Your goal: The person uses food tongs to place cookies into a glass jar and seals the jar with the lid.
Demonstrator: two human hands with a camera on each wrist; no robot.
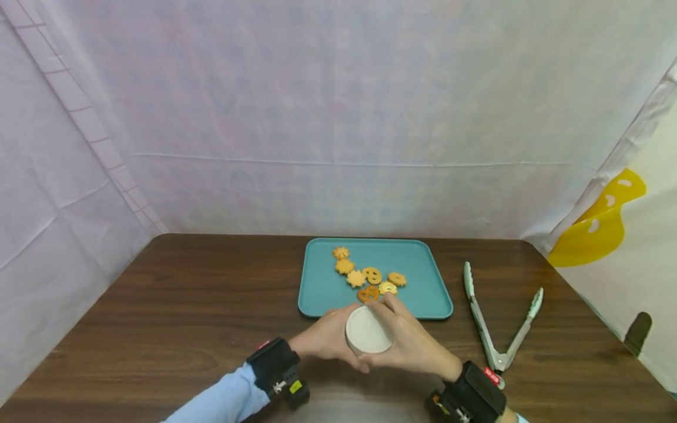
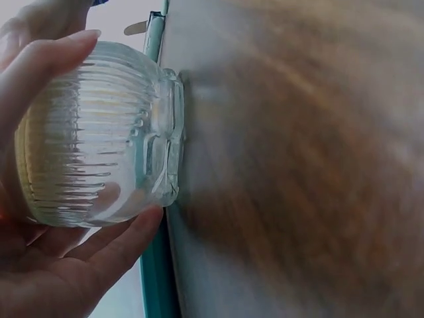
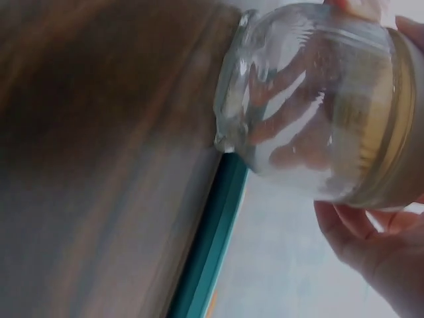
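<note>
Two hands on one lidded jar at the tray's near edge

Both hands close on a ribbed glass jar point(image 1: 368, 331) that stands on the bench point(image 1: 185, 305) just before the near edge of the teal tray point(image 1: 423, 276). The left hand point(image 1: 328, 338) wraps the glass body, fingers curled round the ribs, as the left wrist view shows. The right hand point(image 1: 409, 343) curls over the pale lid point(image 1: 367, 329) with its fingertips point(image 3: 344, 218) along the lid's rim. So each grip is closed on the jar, one low and one high.

Seven biscuits point(image 1: 365, 276) lie in a loose line across the middle of the tray. Tongs point(image 1: 497, 320) rest spread open near the right edge of the bench, well apart from the hands.

Judged from this hold, the lid is the step in hand. To do it well, the left hand should pin the body so that the base does not skate on the wood, while the right hand works only the lid and lifts it straight. Glass ribs give purchase, yet a squeeze too near the mouth may bind the lid.
</note>
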